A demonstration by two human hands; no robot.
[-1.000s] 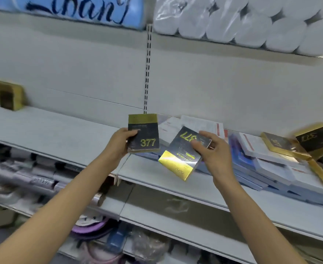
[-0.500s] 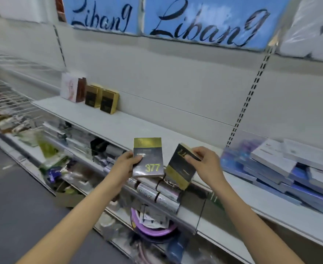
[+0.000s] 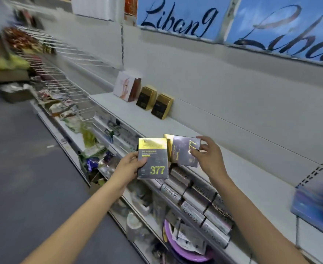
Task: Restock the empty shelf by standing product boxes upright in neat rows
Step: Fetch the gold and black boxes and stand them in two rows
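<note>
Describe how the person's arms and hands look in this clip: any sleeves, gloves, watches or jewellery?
Both forearms are bare up to the frame edge, with no sleeves in view. The left hand and right hand wear no gloves. No watch, bracelet or ring shows on either wrist or on the visible fingers. Nails look short and unpainted, though the picture is slightly soft.

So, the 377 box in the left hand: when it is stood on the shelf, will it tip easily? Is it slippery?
Probably tippy: the 377 box looks thin and tall, like the gold boxes already standing against the back wall. Likely slippery, since its face shines. Seemingly light and stiff: the left hand holds it flat by one edge.
</note>
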